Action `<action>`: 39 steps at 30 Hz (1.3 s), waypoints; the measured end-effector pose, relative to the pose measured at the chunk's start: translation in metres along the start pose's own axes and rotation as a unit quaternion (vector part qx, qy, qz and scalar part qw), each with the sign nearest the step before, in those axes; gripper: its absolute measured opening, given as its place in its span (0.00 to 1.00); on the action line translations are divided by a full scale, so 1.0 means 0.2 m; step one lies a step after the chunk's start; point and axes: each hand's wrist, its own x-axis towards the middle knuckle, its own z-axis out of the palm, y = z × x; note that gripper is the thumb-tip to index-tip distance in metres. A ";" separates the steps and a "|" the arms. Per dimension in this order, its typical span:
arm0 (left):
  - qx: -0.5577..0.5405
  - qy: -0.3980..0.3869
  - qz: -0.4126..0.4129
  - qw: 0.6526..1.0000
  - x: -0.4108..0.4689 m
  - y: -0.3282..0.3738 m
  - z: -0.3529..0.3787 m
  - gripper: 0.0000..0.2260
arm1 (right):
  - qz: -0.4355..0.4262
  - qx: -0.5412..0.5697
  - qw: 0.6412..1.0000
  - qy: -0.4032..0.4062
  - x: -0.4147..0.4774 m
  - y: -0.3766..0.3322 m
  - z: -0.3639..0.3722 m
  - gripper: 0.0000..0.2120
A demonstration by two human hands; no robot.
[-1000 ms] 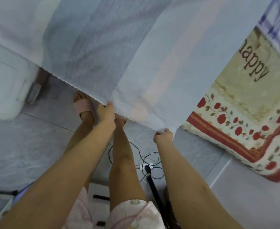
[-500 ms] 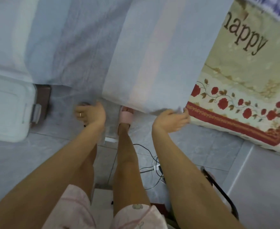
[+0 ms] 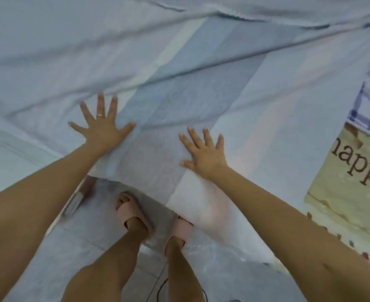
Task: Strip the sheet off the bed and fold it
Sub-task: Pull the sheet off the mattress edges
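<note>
Moved from hem to mid-frame, pressing sheet point(image 3: 201, 73) with left hand point(image 3: 102, 131) and right hand point(image 3: 203, 152) spread flat; likely smoothing, next probably pinching an edge

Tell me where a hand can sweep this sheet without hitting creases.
Smooth: the band between the left hand and right hand, and the sheet stretch from the right hand to the "happy" quilt. Crowded: creases beyond the left hand.
</note>
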 end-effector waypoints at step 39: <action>-0.179 -0.211 -0.200 0.940 1.01 -1.09 -1.03 0.71 | 0.033 -0.008 0.999 0.010 1.68 -1.06 -1.35 0.34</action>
